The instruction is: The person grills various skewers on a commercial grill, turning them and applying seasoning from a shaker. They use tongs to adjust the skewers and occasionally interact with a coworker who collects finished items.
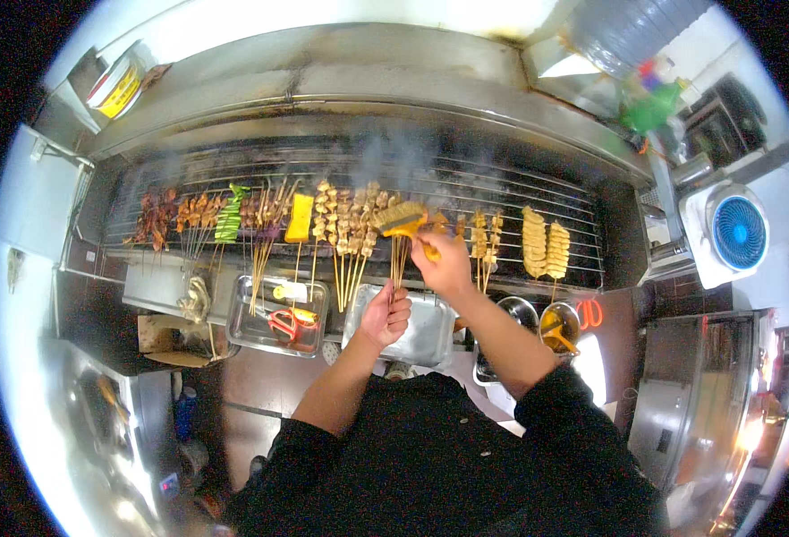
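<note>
Head view: left fingers [400,310] curled round skewer sticks [399,259]; right fingers [423,248] clasp yellow brush [405,222].

the scene is bright but unevenly lit. the far wall [260,13] is washed out almost to white, and the left rim fades into bluish-white glare. a warm orange glow [750,436] flares at the near right. hard highlights sit on the steel surface [99,434] at the near left. the grill [524,179] is dark between its bars, with smoke [393,161] hazing its far middle. the skewers [343,219] are well lit, their fine detail slightly soft. the black shirt [430,447] looks grainy. straight edges bow toward the rim, outside which all is black.
</note>
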Demonstrator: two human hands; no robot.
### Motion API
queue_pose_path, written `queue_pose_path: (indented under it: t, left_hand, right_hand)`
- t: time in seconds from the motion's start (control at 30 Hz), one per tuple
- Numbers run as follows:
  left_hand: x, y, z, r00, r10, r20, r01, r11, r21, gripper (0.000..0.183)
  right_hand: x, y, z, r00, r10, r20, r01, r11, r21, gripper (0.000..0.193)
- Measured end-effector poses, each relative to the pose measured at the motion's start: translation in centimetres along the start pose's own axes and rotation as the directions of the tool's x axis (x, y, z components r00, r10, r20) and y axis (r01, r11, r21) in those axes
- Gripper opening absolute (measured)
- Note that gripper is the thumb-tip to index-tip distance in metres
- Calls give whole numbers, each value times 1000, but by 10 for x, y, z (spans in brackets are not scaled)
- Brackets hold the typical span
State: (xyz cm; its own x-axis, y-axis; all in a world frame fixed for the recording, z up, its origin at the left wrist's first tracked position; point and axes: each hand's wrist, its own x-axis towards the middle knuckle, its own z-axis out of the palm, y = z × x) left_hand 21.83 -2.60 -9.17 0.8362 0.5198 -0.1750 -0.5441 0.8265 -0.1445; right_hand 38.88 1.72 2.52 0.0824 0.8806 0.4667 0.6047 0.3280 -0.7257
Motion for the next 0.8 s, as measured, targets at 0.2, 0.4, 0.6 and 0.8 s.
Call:
queue_pose_path:
  t: [0.2, 0.4, 0.6, 0.8]
  left_hand:
    - [3, -11, 1, 839, 361, -406, -94, 833, 545, 16]
    - [0, -27, 14, 630, 673, -389, 17, 488, 873, 19]
    - [11, -22, 10, 603, 705, -373, 144, 363, 920, 33]
    - [-50, -18, 58, 582, 800, 146, 611, -548, 571, 36]
  right_hand:
    - [-39, -11, -32, 982, 182, 44, -185, 981, 58, 22]
    - [-84, -37, -142, 959, 246, -141, -259, 962, -85, 16]
    - [-136, -27, -209, 808, 576, -126, -578, 734, -356, 23]
    - [-172, 35, -186, 717, 696, -24, -603, 603, -522, 28]
